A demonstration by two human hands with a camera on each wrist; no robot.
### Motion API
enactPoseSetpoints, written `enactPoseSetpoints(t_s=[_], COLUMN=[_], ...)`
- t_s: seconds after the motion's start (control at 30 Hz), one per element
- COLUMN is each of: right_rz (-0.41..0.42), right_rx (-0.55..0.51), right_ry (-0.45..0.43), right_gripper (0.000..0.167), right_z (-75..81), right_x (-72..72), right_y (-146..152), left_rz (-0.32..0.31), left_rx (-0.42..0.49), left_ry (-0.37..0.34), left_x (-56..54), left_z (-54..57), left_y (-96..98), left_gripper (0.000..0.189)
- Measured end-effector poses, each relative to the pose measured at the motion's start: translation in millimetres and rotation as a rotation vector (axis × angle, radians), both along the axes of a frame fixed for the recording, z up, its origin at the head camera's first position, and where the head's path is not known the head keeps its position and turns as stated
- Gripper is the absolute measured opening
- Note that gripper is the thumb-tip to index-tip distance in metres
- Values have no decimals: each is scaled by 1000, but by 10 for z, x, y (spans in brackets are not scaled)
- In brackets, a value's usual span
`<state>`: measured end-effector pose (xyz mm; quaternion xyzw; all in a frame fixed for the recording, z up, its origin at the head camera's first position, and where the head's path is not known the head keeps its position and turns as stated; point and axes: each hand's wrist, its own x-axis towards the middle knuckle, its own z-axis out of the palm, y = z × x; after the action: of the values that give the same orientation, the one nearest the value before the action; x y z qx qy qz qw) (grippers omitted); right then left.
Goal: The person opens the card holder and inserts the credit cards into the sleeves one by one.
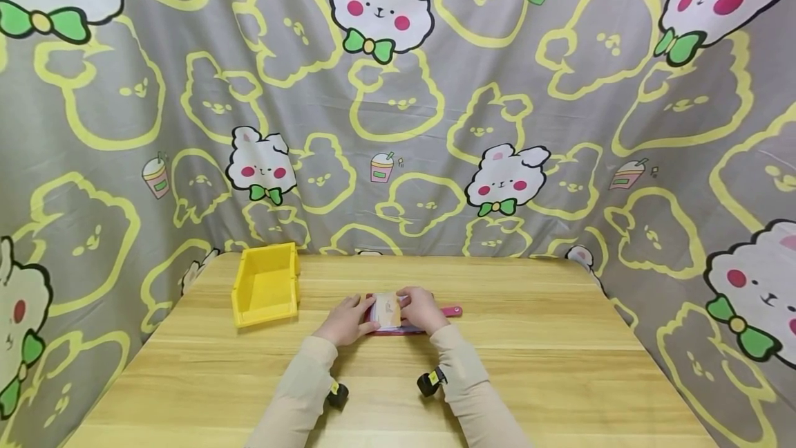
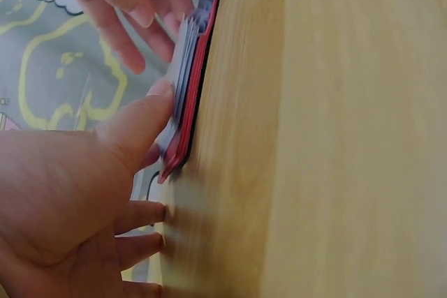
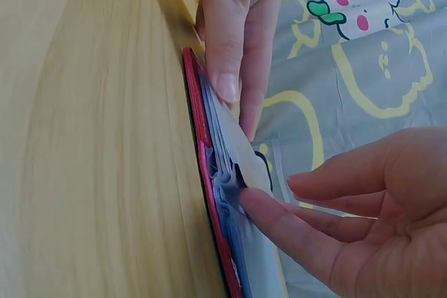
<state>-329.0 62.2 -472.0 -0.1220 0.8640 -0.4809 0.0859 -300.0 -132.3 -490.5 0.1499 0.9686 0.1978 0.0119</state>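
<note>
A red card holder [image 3: 198, 102] with a stack of clear sleeves [image 3: 222, 127] lies opened on the wooden table. A beige printed card [image 1: 388, 311] shows on its top sleeve in the head view. My left hand [image 1: 345, 319] is at the holder's left end, its thumb pressing the sleeves' edge; its lower fingers [image 2: 143, 249] spread out beside the holder. Over the right part is my right hand [image 1: 423, 308]. Its thumb [image 3: 269, 211] touches the sleeves near the middle, with the other fingers apart from the thumb and held loosely bent above the sleeves.
A yellow open bin [image 1: 266, 285] stands at the back left of the table [image 1: 528, 365]. The holder's pink strap [image 1: 452, 311] with a snap sticks out to the right. A patterned curtain [image 1: 410, 157] hangs behind the table and along its sides.
</note>
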Motion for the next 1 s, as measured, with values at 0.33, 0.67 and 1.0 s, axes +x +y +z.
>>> enactPoseSetpoints(t_s=[0.33, 0.67, 1.0], right_rz=[0, -16, -136], right_rx=[-1, -32, -6], right_ry=[14, 18, 126], right_gripper=[48, 46, 45], right_z=[-11, 98, 180], right_x=[14, 15, -42], right_y=[7, 240, 815], left_rz=[20, 17, 41], left_rx=[25, 147, 254], left_ry=[-17, -70, -82], left_x=[6, -38, -76], left_z=[-8, 37, 88], left_y=[22, -38, -69], left_gripper=[64, 70, 63])
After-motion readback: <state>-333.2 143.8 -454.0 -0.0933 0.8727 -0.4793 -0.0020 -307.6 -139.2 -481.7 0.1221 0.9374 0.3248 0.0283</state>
